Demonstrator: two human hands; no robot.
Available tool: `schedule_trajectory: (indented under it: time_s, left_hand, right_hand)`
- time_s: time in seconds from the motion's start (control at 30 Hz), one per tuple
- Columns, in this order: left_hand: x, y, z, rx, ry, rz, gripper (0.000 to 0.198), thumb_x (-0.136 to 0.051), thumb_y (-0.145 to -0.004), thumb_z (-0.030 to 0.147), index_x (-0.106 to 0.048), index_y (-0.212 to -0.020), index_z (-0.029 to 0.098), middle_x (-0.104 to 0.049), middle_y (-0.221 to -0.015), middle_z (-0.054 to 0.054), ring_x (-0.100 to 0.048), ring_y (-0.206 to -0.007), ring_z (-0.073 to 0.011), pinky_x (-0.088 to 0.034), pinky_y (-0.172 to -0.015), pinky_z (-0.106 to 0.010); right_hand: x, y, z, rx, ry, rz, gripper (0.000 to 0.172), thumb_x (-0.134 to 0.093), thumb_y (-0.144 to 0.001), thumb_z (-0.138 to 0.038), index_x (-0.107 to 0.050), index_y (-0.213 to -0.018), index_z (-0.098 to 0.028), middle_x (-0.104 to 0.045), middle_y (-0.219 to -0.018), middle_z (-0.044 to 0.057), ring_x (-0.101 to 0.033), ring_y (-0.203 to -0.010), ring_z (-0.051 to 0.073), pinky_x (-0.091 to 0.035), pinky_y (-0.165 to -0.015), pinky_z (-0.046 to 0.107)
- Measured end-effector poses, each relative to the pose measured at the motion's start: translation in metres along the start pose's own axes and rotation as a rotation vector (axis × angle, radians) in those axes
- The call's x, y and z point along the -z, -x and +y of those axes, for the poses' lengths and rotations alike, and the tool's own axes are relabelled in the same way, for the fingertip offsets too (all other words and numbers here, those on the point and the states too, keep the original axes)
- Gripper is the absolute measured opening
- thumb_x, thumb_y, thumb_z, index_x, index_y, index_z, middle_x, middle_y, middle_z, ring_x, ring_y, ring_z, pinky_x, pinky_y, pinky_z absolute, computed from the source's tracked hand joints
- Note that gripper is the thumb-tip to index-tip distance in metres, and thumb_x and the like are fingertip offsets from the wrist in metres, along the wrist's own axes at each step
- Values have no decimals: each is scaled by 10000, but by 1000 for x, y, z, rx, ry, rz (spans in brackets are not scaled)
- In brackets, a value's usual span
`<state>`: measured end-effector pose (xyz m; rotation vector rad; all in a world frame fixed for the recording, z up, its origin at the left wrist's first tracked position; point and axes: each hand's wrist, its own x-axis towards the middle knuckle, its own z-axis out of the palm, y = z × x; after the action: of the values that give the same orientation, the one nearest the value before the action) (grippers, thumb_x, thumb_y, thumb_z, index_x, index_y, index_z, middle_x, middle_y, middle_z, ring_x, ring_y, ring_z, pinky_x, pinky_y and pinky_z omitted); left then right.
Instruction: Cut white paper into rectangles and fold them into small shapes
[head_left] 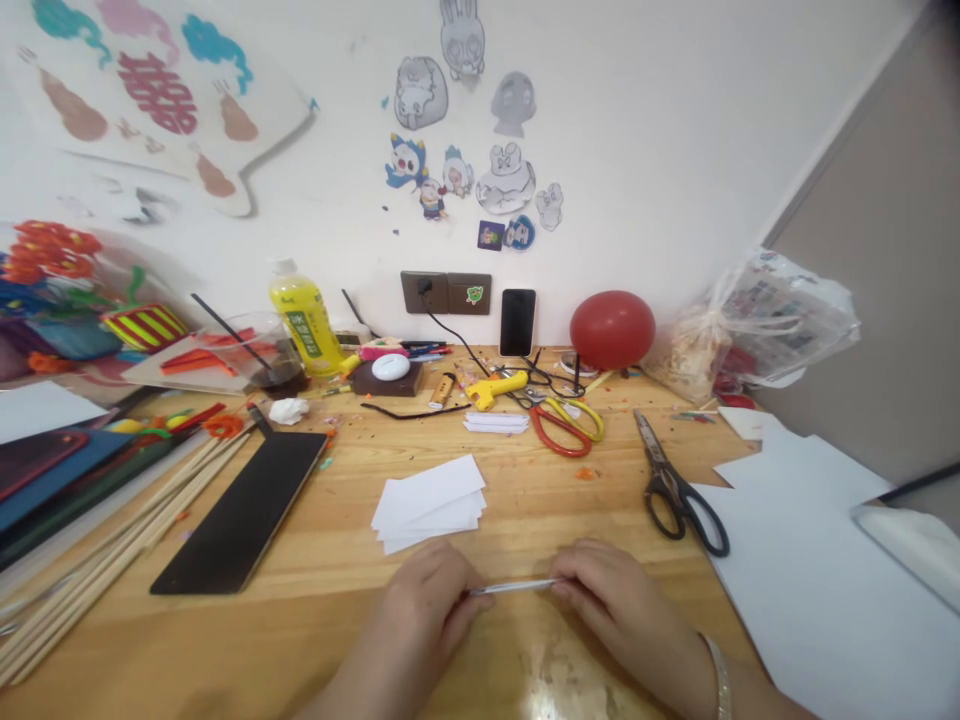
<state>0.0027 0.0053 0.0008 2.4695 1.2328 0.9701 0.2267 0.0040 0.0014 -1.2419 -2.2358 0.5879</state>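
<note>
A narrow folded strip of white paper (519, 586) stretches between my two hands, low over the front of the wooden table. My left hand (427, 600) pinches its left end between thumb and fingers. At the other end, my right hand (611, 597) grips the strip the same way; a light bracelet circles that wrist. Just beyond my left hand lies a loose, fanned stack of white paper pieces (431, 503). Farther back, several folded white paper strips (496, 423) rest side by side.
Black-handled scissors (675, 490) and large white sheets (817, 540) lie to the right. On the left are a black board (244, 515) and wooden sticks (142, 535). Red-and-yellow scissors (562, 430), a yellow glue gun (495, 388), a phone (517, 322) and a red balloon (613, 330) sit toward the wall.
</note>
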Motion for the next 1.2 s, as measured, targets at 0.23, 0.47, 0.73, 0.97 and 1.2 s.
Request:
schedule_trajectory:
  time_s: [0.23, 0.47, 0.73, 0.97, 1.2]
  left_hand:
    - [3, -3, 1, -7, -21, 42, 305, -451, -869, 252, -512, -579, 185, -558, -542, 12, -542, -516, -119, -428, -482, -195]
    - [8, -4, 4, 78, 24, 19, 278, -565, -795, 251, -510, -530, 187, -550, -492, 31, -534, -468, -111, -413, -444, -187]
    - [17, -7, 8, 16, 257, 9, 30, -607, -779, 187, -581, -791, 195, -636, -702, -1, -597, -650, -132, -475, -592, -219]
    - [12, -1, 10, -181, 217, -14, 130, -531, -839, 100, -575, -919, 191, -625, -773, -30, -562, -720, -137, -455, -651, -239]
    - [10, 3, 9, -147, 184, 6, 119, -492, -846, 73, -541, -832, 181, -567, -723, -16, -529, -681, -125, -430, -613, -214]
  right_hand:
    - [1, 0, 2, 63, 21, 26, 290, -383, -930, -347, -593, -792, -203, -635, -698, 24, -578, -669, 156, -450, -622, 268]
    - [5, -1, -2, 88, 5, 81, 349, -336, -941, -379, -584, -772, -202, -620, -679, 24, -570, -652, 149, -452, -604, 263]
    - [6, 3, 5, 279, 75, 179, 200, -378, -927, -209, -575, -889, -208, -647, -734, 34, -565, -672, 160, -467, -627, 290]
    - [10, 3, -1, 471, 112, 266, 215, -382, -897, -110, -527, -1024, -207, -661, -785, 51, -551, -682, 158, -470, -619, 297]
    - [9, 2, -2, 424, 50, 229, 148, -418, -911, -154, -556, -949, -191, -649, -758, 39, -529, -683, 146, -464, -625, 274]
